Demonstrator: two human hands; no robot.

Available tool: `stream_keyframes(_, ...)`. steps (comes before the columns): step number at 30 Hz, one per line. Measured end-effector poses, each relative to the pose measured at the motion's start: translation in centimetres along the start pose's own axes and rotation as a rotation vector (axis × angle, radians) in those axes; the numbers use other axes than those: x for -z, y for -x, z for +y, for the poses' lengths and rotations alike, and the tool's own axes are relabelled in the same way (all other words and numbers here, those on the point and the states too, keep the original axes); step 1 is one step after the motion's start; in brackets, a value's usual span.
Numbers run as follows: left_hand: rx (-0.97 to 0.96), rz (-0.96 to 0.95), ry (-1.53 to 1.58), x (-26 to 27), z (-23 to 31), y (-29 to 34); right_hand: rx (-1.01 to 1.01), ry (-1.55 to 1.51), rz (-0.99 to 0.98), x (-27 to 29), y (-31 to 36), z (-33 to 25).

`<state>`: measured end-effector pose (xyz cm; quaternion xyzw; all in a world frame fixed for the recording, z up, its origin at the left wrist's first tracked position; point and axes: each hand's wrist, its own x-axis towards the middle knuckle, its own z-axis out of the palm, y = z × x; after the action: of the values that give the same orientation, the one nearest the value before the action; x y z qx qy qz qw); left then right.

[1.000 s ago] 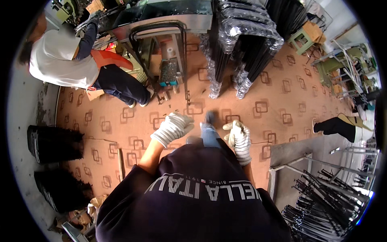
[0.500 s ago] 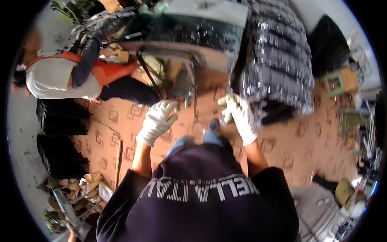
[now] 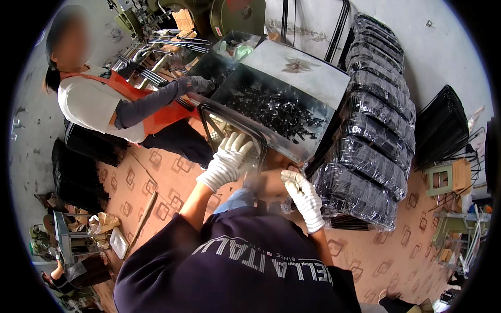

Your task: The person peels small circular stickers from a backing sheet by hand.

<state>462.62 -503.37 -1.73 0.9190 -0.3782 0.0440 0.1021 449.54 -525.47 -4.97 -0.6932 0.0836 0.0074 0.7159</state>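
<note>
My left hand (image 3: 229,160), in a white knit glove, reaches forward with its fingers stretched and apart, holding nothing. Just beyond its fingertips a black tubular frame (image 3: 262,147) with rounded corners leans at the front of a metal-topped table; I cannot tell whether the glove touches it. Lower and to the right, my right hand (image 3: 303,199), gloved alike, has its fingers extended and slightly bent, with nothing visible in them. It is beside a tall stack of black bundles (image 3: 360,188) wrapped in clear film. An open tray in the table (image 3: 292,55) holds many small black parts (image 3: 284,112).
A co-worker (image 3: 88,101) in an orange apron stands at the left of the table, a gloved hand at its edge. Dark stacks (image 3: 75,175) line the left wall. A wooden strip (image 3: 142,221) lies on the patterned floor (image 3: 172,182). A green stool (image 3: 440,180) stands at right.
My view has tilted up, showing more of the table and tray. My left hand has moved toward the black frame; my right hand stays beside the wrapped stack. The co-worker has straightened up.
</note>
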Motion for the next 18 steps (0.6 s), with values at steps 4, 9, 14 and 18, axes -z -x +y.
stream_keyframes(4, -0.067, -0.021, -0.038, -0.7, -0.2, -5.1, 0.002, 0.035, 0.014, 0.8, -0.7, 0.3)
stream_keyframes(9, -0.050, 0.148, -0.044, -3.7, -3.6, -11.0, 0.029, -0.092, 0.135, -0.1, -3.4, 0.2)
stream_keyframes(14, 0.095, -0.208, 0.181, -7.0, -8.4, -14.3, 0.135, 0.098, 0.289, -2.4, -8.6, -0.7)
stream_keyframes(18, 0.190, -0.469, 0.530, -3.5, -8.3, -15.2, 0.252, 0.418, 0.509, -5.4, -12.5, -1.0)
